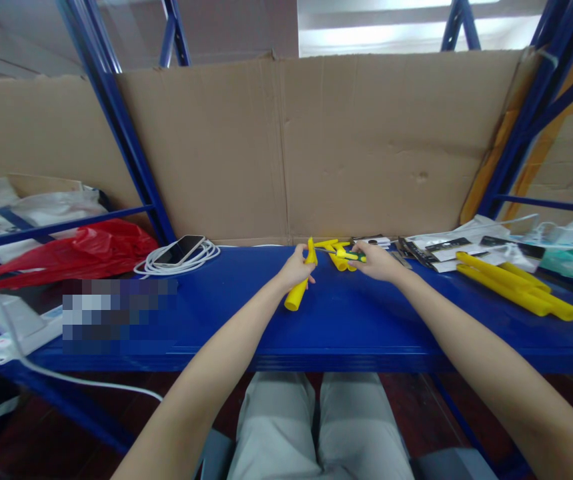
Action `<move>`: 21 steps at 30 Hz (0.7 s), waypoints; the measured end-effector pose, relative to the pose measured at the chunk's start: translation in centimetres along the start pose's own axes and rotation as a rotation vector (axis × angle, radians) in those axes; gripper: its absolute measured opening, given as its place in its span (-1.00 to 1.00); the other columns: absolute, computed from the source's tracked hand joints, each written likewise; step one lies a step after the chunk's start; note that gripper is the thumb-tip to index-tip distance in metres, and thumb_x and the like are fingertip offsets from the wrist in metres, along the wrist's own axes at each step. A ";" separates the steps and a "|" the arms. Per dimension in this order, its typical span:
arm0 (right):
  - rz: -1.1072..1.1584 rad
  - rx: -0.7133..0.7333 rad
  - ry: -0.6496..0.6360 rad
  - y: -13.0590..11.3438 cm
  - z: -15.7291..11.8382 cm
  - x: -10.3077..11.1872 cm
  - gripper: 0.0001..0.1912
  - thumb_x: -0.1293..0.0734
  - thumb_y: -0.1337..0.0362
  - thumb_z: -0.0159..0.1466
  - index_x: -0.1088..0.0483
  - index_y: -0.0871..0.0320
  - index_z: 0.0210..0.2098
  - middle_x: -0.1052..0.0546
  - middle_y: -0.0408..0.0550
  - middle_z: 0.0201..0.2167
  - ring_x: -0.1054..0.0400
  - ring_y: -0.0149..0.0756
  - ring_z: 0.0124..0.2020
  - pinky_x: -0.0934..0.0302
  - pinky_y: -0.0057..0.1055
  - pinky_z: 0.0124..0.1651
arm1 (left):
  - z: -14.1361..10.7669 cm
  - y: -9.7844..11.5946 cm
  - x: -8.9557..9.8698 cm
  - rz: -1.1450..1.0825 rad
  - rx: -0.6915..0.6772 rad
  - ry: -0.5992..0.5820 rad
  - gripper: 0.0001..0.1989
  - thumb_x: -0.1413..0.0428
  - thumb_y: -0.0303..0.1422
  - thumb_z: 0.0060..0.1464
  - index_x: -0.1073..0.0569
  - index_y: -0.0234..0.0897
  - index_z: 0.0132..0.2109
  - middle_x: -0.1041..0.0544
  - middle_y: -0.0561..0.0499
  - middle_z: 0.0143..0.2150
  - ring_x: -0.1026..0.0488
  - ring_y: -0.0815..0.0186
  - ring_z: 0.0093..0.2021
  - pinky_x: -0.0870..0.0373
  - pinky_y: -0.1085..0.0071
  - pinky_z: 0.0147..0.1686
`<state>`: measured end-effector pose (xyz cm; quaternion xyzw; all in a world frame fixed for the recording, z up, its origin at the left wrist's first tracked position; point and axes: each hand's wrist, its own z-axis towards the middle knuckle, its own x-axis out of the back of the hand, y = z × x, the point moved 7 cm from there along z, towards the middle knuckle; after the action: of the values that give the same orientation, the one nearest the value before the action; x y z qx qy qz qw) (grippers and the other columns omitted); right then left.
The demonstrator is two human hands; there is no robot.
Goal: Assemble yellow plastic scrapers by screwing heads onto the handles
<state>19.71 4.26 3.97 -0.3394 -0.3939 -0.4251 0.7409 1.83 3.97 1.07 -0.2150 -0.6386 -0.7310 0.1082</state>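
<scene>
The yellow piece (295,297) is tilted at the middle of the blue bench (366,327), held in the left hand (295,267). It looks light, stiff and smooth, perhaps slightly slippery, hardly fragile; its thick tubular near end seems the surest hold. The right hand (377,262) grips a screwdriver-like tool (350,255), its shaft pointing left towards the piece. Farther right lie black-and-white packets (449,245), their print too small to read.
</scene>
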 end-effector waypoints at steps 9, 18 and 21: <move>-0.170 0.075 0.010 -0.6 -0.4 0.4 -0.78 -0.22 0.25 0.19 -0.24 0.14 -0.16 -0.51 0.04 -0.31 -0.39 -0.20 -0.33 -0.10 -0.41 -0.36 | 0.0 0.1 -0.1 0.075 -0.061 0.016 -0.56 0.04 -0.53 0.06 -0.05 -0.21 0.07 -0.42 0.04 -0.32 -0.36 0.50 -0.66 -0.29 0.58 -0.68; -0.312 0.146 0.041 -1.7 -0.7 1.1 -0.77 -0.14 0.36 0.19 -0.24 0.20 -0.15 -0.50 0.17 -0.24 -0.35 -0.08 -0.19 -0.03 -0.34 -0.27 | -0.2 0.1 -0.3 0.084 -0.029 0.011 -0.59 0.04 -0.53 0.06 -0.07 -0.23 0.05 -0.43 0.04 -0.33 -0.34 0.51 -0.69 -0.27 0.59 -0.68; -0.321 0.146 0.067 -1.6 -0.7 1.0 -0.74 -0.15 0.33 0.19 -0.23 0.22 -0.12 -0.50 0.17 -0.22 -0.34 -0.06 -0.16 -0.04 -0.30 -0.22 | -0.2 0.0 -0.4 0.092 -0.019 0.020 -0.57 0.04 -0.54 0.06 -0.06 -0.24 0.07 -0.44 0.01 -0.32 -0.34 0.50 -0.69 -0.28 0.58 -0.68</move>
<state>18.81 2.67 4.84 -0.2031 -0.4480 -0.5194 0.6987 2.18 3.68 0.89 -0.2377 -0.6197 -0.7335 0.1462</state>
